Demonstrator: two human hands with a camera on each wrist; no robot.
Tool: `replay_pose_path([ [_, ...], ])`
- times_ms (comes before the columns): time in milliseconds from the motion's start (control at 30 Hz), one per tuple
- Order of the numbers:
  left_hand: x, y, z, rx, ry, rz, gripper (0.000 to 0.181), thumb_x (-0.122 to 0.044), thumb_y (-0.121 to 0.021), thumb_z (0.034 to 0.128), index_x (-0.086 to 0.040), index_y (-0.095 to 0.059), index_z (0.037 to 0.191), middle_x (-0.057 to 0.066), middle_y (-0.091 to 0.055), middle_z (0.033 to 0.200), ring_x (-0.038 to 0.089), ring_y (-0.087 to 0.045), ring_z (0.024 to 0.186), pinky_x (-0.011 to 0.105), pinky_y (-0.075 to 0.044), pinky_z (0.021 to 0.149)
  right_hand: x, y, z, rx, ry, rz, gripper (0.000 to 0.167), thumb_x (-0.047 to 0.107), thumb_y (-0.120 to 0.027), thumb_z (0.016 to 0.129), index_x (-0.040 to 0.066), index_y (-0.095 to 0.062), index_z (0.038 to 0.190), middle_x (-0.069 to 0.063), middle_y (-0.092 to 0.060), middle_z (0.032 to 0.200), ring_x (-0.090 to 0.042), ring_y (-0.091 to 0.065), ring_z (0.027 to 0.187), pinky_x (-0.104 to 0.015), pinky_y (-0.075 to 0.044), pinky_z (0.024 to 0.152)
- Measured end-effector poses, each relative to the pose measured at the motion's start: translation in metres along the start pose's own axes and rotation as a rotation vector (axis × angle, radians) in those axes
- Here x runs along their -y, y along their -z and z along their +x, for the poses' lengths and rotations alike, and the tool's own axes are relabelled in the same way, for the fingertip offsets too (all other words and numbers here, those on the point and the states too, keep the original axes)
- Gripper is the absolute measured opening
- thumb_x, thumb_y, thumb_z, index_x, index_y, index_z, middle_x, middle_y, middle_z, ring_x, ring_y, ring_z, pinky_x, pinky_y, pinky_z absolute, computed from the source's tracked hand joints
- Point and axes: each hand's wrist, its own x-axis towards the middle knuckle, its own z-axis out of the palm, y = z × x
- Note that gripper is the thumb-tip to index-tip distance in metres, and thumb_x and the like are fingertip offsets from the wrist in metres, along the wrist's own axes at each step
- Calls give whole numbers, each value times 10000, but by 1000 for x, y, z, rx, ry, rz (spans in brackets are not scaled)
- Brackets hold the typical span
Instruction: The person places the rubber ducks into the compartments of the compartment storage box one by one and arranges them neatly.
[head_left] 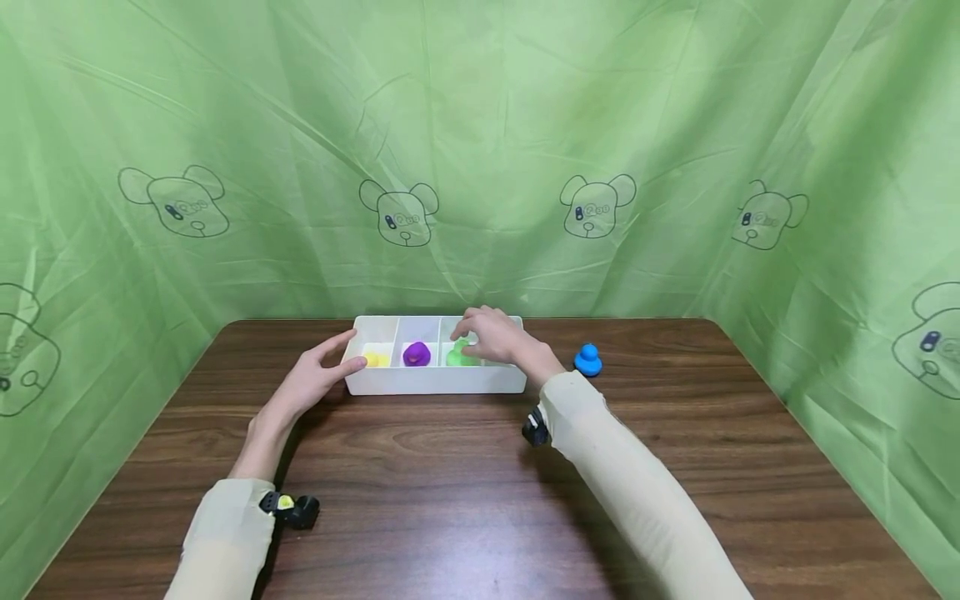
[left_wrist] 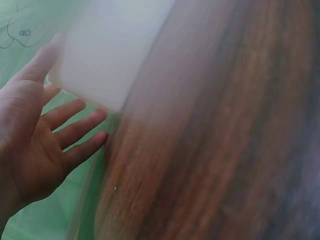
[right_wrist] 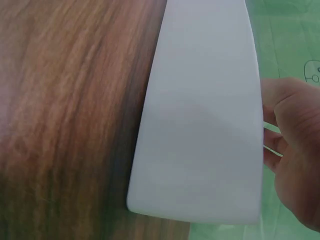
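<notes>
A long white divided box (head_left: 437, 381) stands toward the back of the table. In its compartments from the left lie a yellow toy (head_left: 376, 360), a purple rubber duck (head_left: 416, 354) and a green rubber duck (head_left: 459, 357). My left hand (head_left: 313, 375) is at the box's left end, fingers spread and thumb near the front rim. Over the green duck reaches my right hand (head_left: 495, 335), its fingers bent apart around the duck's upper part; the wrist view hides the fingertips behind the box wall (right_wrist: 200, 125). A blue rubber duck (head_left: 588, 361) sits on the table, right of the box.
The dark wood-grain table (head_left: 420, 483) ends close behind the box. A green curtain (head_left: 480, 150) with printed bear heads surrounds its back and sides. Small black cameras (head_left: 300, 511) are strapped at both wrists.
</notes>
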Motion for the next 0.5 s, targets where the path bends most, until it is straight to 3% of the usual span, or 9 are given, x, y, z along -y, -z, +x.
replay_pose_path([
  [500, -3, 2, -2, 20, 6, -20, 785, -516, -675, 909, -264, -326, 1565, 131, -313, 1615, 379, -182, 1516, 647, -160, 1188, -6, 6, -25, -193, -57, 112, 260, 239, -666, 947, 176, -729, 1191, -20, -645, 1146, -242, -540, 1130, -455, -417, 1020],
])
